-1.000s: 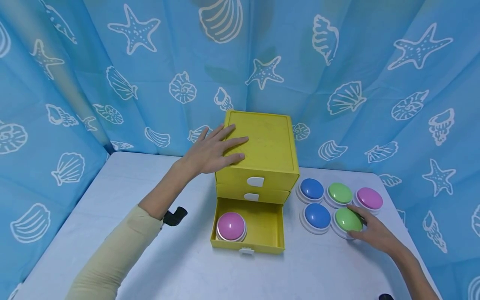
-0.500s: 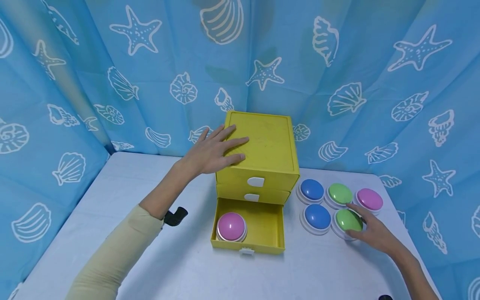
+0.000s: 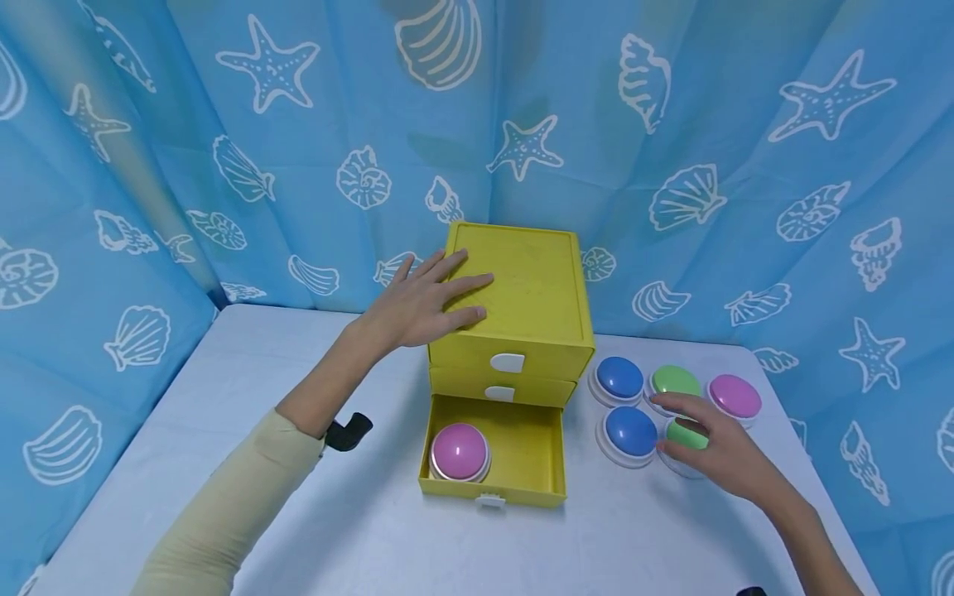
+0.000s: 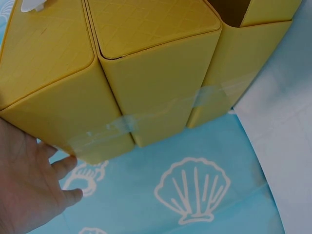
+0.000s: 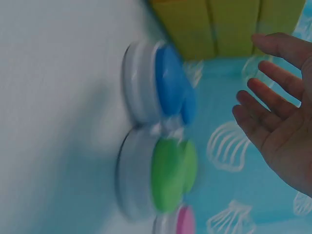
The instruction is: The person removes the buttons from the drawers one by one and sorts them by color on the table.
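My left hand (image 3: 417, 306) rests with spread fingers on the top left edge of a yellow drawer cabinet (image 3: 532, 281). The cabinet's bottom drawer (image 3: 525, 455) is pulled out, with a pink domed push button (image 3: 458, 451) in its left side. Above the near green push button (image 3: 684, 437) hovers my right hand (image 3: 734, 455), which partly covers it. In the right wrist view that hand (image 5: 285, 107) holds nothing; its fingers are apart and away from the buttons. Just left of its fingertips sits the near blue push button (image 3: 630, 429).
Behind the near pair stand another blue button (image 3: 619, 377), a green one (image 3: 675, 380) and a pink one (image 3: 734, 396), all on white bases. The white table (image 3: 335, 530) ends at a blue seashell curtain (image 3: 581, 83) behind the cabinet.
My right hand has come up off the near green button and shifted left towards the blue one. That button stays in place. The left hand has not moved.
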A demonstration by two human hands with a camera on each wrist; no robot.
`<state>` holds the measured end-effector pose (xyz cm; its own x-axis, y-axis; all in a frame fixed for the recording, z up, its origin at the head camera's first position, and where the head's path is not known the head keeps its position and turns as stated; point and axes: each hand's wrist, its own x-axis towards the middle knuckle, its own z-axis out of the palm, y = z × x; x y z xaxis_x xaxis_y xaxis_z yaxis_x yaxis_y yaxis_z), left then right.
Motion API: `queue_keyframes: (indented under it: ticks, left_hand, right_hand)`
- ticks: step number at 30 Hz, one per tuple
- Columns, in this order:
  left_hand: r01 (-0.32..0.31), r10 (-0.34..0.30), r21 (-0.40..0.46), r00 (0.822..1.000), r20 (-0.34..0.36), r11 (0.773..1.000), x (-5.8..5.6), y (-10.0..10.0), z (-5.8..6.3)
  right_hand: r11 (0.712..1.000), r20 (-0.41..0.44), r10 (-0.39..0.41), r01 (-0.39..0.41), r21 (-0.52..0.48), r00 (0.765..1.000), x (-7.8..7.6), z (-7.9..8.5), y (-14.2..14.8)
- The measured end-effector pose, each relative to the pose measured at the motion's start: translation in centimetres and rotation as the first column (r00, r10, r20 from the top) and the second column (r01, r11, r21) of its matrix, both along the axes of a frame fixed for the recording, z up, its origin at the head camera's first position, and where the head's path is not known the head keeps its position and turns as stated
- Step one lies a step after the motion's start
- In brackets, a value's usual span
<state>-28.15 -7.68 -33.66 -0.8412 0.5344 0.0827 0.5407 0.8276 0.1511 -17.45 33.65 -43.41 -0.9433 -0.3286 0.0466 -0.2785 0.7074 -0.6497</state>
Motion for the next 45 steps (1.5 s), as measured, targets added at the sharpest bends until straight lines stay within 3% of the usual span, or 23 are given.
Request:
queue_keyframes:
  ticks: [12, 19, 26, 30, 41, 45]
  left_hand:
    - [-0.005, 0.005, -0.004, 1.000, 0.002, 1.000, 0.2, 0.0, 0.2]
    - [-0.008, 0.008, -0.015, 1.000, 0.001, 1.000, 0.1, 0.0, 0.1]
    - [-0.012, 0.012, -0.016, 1.000, -0.007, 1.000, 0.1, 0.1, 0.0]
    - [-0.017, 0.017, -0.022, 1.000, -0.008, 1.000, 0.1, 0.1, 0.1]
    - [-0.018, 0.018, -0.025, 1.000, 0.003, 1.000, 0.2, 0.1, 0.3]
    - [-0.018, 0.018, -0.023, 1.000, 0.005, 1.000, 0.2, 0.1, 0.2]
  right_hand:
    - [0.992, 0.049, 0.102, -0.097, -0.083, 0.994, 1.8, 2.8, -6.8]
    - [0.957, 0.028, 0.246, -0.238, -0.166, 0.969, 1.8, 3.0, -10.5]
    - [0.941, 0.064, 0.299, -0.283, -0.183, 0.952, 1.4, 2.4, -13.7]
    - [0.915, 0.080, 0.355, -0.328, -0.235, 0.932, 0.8, 1.7, -15.0]
    - [0.869, 0.185, 0.457, -0.393, -0.300, 0.870, -1.0, -1.8, -17.9]
    - [0.874, 0.187, 0.460, -0.405, -0.268, 0.868, -1.4, -2.7, -18.7]
